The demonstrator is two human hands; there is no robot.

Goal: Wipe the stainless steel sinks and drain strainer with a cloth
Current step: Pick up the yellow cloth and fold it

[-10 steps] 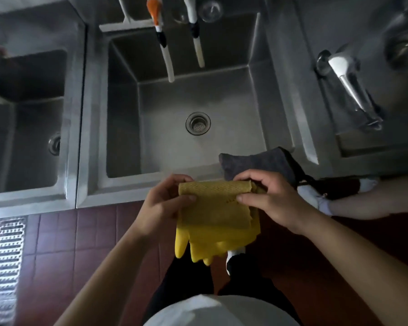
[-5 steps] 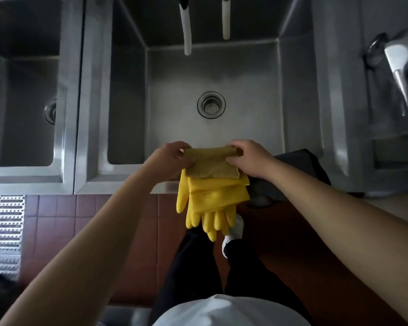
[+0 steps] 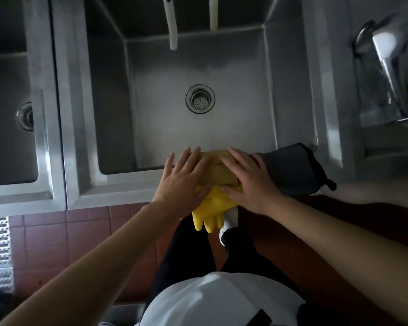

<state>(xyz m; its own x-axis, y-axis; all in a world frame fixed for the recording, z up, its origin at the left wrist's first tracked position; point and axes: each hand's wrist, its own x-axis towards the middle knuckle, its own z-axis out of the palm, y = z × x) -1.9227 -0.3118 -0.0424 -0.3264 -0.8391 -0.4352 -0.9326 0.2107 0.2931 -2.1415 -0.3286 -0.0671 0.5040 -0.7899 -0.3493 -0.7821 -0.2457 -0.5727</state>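
Left hand and right hand lie flat, fingers straight, pressing the folded cloth on the gloves over the sink front rim. Next, lift only the cloth, leaving the gloves draped.

The sinks are dull grey steel, the drain strainer silver with fine dotted holes. A mustard-yellow cloth lies over brighter yellow rubber gloves. At 3 o'clock of them is a charcoal-grey cloth. The floor tiles are brick red, the shoe white with black dots.
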